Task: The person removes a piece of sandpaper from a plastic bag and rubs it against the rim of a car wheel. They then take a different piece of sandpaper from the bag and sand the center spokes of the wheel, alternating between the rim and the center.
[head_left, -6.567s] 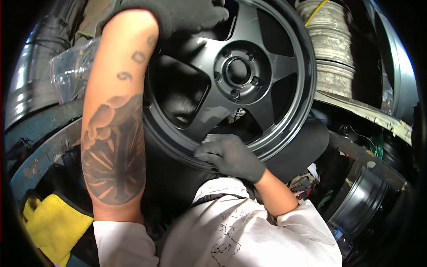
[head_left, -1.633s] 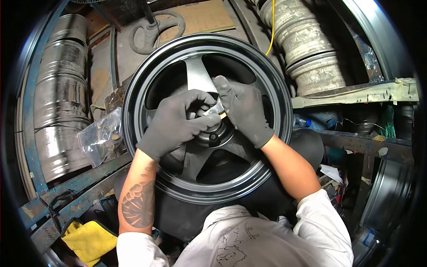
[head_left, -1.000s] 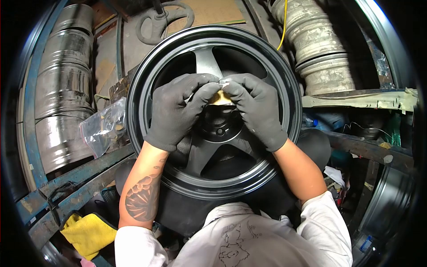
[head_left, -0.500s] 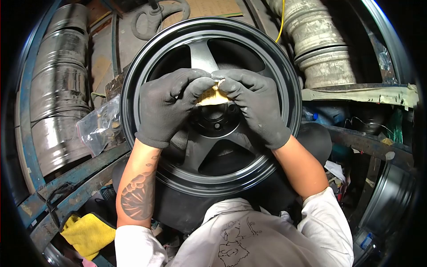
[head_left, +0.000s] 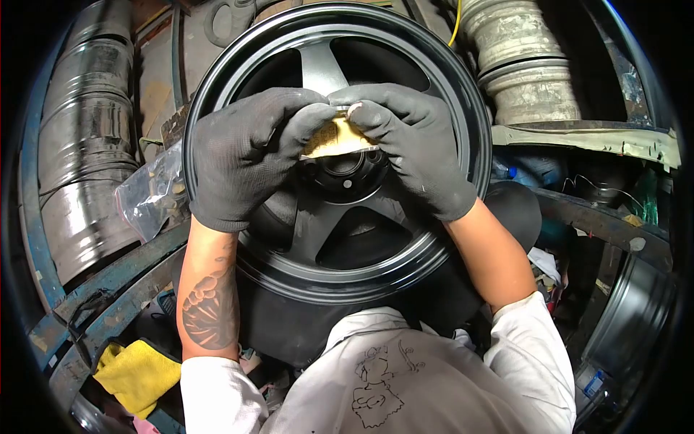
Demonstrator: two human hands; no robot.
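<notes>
Over the black alloy wheel (head_left: 289, 278), my left hand (head_left: 242, 155) and right hand (head_left: 412, 145) pinch one small tan sheet (head_left: 336, 139); I'd pull slowly, evenly.

Left hand (head_left: 242, 155), right hand (head_left: 408, 141) gloved, raised together, fingertips pinching.

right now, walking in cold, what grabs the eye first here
A big black five-spoke wheel fills the middle of the view. In front of its hub, the gloved left hand and right hand pinch a small tan piece between their fingertips. A bright yellow cloth lies at the lower left.
</notes>
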